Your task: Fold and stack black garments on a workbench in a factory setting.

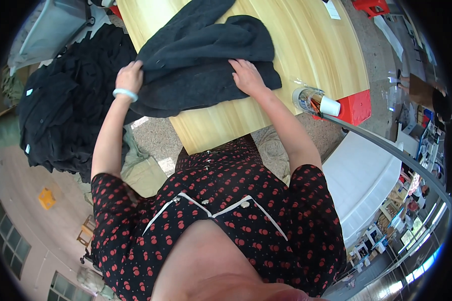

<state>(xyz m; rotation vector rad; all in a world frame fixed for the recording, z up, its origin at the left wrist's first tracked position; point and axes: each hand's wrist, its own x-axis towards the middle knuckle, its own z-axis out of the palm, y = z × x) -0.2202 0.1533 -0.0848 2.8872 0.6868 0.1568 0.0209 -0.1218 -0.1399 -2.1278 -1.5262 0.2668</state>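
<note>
A black jacket (201,80) lies partly folded across the near end of a wooden-topped table (306,45), with a small button showing near its left side. My left hand (129,76), a pale bangle on its wrist, is closed on the jacket's left edge. Further right, my right hand (247,78) rests on the cloth with its fingers bent around the edge of a fold. Part of the jacket hangs over the table's near left side.
Left of the table is a big heap of black garments (70,100). A clear jar (304,99) of pens and a white cup (330,106) stand at the right edge, above a red stool (356,108). A white bin (364,175) stands at my right.
</note>
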